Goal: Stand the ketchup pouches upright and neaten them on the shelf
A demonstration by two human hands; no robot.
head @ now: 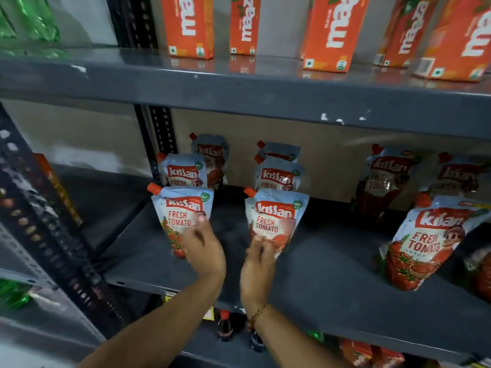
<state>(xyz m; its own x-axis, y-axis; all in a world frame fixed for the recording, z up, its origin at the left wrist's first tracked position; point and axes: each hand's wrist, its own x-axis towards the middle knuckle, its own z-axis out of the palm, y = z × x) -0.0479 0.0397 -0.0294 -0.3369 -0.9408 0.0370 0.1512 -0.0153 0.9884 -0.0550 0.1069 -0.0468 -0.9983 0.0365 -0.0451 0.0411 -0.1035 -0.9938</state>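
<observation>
Front glossy white-and-red ketchup pouch with orange corner spout, left column (183,219): upright on the dark grey metal shelf (332,264), two more lined up behind it. Matching front pouch of the middle column (275,221): upright, likewise backed by two.

Left hand (203,248): fingers curled onto the lower right face of the left front pouch, thumb side hidden; pinch or mere press not determinable. Right hand (257,264): fingertips bunched against the bottom edge of the middle front pouch, thin gold bracelet (259,313) at the wrist.

Step judged in hand: squaring both front pouches so faces point outward, columns straight. Left two columns look nearly done.

Next move likely calls for the right-hand group: large front pouch (425,245) leaning, tilted to one side near the shelf lip, two behind it slumped against the tan back panel (332,158). Soft pouches; base needs flattening to stay standing.

Surroundings: orange juice cartons (332,30) on the shelf above, green packs upper left, dark bottles (225,325) below. Perforated black uprights (162,128).
</observation>
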